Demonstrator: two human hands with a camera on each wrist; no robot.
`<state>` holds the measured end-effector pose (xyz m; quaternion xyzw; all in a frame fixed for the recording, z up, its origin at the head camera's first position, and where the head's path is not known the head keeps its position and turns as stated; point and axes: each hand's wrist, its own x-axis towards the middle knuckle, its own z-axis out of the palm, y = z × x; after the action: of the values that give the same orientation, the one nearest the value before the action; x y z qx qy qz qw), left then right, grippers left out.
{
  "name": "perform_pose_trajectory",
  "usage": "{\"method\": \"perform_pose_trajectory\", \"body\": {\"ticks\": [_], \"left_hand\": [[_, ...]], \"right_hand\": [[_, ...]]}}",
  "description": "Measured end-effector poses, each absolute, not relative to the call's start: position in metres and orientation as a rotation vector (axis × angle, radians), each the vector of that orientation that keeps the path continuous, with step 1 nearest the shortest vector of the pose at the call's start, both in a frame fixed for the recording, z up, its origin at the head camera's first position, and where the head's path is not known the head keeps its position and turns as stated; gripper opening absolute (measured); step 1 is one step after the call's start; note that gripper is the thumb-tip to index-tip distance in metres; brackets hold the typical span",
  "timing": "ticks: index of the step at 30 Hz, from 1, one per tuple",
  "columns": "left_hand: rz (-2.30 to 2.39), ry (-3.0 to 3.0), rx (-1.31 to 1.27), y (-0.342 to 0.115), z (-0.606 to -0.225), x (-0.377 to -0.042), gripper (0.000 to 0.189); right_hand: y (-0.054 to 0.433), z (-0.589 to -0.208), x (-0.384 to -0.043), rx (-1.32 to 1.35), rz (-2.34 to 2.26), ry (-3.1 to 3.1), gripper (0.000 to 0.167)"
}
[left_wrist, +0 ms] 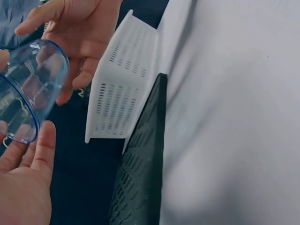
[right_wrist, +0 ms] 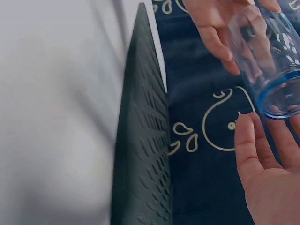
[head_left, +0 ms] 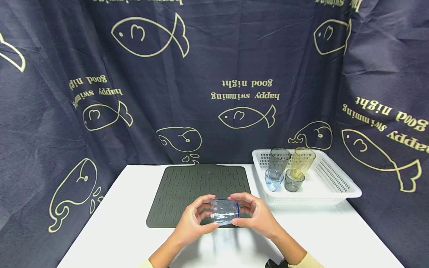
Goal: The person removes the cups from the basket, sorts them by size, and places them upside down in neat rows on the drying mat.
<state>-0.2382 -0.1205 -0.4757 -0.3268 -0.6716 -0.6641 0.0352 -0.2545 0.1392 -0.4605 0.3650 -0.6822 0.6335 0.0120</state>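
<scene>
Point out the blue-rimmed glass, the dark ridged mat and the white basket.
Blue-rimmed glass [head_left: 224, 212]: head view, on the middle of its clear side.
Dark ridged mat [head_left: 202, 184]: head view, on its ridged top surface.
White basket [head_left: 331, 175]: head view, on its slotted inner wall.

The glass seems pale blue; the curtain, navy with cream fish.

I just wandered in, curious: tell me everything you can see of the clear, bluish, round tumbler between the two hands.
The clear, bluish, round tumbler looks like shiny glass or plastic, with a deeper blue edge by the right hand. It is held on its side in the air, seen against the dark grey, textured mat, the left hand gripping the other end. Nothing shows inside.
</scene>
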Motion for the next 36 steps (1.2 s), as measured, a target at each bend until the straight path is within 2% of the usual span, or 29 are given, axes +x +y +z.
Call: {"method": "perform_pose_trajectory", "body": {"ticks": [21, 36], "left_hand": [[-2.128, -1.932, -1.122, -0.127, -0.483, -0.235, 0.07], [-2.108, -2.073, -1.02, -0.142, -0.486, -0.239, 0.071]], "right_hand": [[0.124, -0.48, -0.244, 1.151, 2.327, -1.933, 0.067], [0.11, -0.489, -0.251, 1.073, 2.423, -1.905, 0.065]]}}
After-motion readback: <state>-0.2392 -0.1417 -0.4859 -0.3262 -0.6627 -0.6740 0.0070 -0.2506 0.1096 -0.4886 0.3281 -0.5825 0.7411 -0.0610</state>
